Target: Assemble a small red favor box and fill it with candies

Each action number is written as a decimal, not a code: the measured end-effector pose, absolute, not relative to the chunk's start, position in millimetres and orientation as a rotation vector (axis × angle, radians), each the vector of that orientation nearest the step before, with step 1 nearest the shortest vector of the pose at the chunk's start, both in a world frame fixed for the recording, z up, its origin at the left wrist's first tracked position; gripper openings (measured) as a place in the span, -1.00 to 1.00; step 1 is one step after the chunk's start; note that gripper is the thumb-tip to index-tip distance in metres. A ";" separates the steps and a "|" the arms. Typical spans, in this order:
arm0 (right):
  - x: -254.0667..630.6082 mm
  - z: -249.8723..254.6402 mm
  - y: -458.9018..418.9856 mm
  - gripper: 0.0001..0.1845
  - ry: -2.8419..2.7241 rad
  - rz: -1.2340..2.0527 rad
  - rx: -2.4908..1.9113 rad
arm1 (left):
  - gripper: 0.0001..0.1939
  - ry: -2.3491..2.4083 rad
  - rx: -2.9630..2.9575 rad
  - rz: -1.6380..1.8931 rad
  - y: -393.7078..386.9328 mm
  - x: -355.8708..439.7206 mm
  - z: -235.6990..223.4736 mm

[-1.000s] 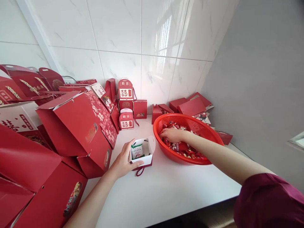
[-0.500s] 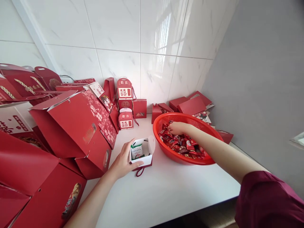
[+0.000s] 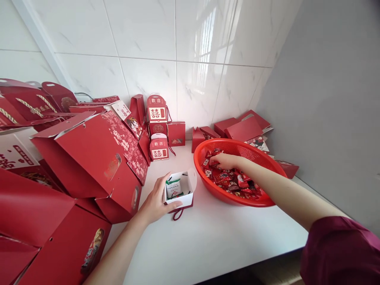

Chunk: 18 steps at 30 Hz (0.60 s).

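My left hand (image 3: 160, 201) grips a small gift box (image 3: 186, 198) by its left side, thumb along the front wall. The box is white inside and stands open at the top, with a dark red cord loop at its base. Inside lies a white and green packet (image 3: 173, 188). To the right, a red plastic basket (image 3: 204, 183) holds many red-wrapped candies (image 3: 222, 176). My right hand (image 3: 222, 161) reaches down among those candies, its fingers bent and partly hidden; whether they hold a candy does not show.
Large red gift boxes (image 3: 86, 154) crowd the left side. Two small red and white boxes (image 3: 159, 148) stand one above the other near the tiled wall (image 3: 148, 75). Flattened red boxes (image 3: 243, 128) lie behind the basket. A grey panel (image 3: 323, 99) borders the right.
The view has shifted slightly, moving the basket and box a little rightward in the picture. My right hand stays among the candies, and my left hand keeps hold of the box.
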State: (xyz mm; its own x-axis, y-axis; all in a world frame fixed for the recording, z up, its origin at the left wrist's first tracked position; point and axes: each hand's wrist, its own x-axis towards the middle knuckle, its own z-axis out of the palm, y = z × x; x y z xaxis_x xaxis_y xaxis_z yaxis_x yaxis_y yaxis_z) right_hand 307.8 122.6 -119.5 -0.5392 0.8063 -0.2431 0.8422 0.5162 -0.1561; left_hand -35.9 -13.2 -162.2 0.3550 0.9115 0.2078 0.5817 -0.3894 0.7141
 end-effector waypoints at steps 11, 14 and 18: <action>298.9 -87.4 99.7 -0.58 2.757 -0.277 1.558 | -0.04 1.212 2.218 0.885 -14.4 -33.8 -160.6; 280.1 -56.4 70.4 -0.69 3.156 -0.201 1.636 | 0.01 1.109 2.362 0.916 -18.2 -31.5 -155.5; 247.7 -36.6 21.6 -0.88 3.615 -0.696 1.299 | -0.01 1.073 2.415 0.920 -19.9 -29.3 -152.3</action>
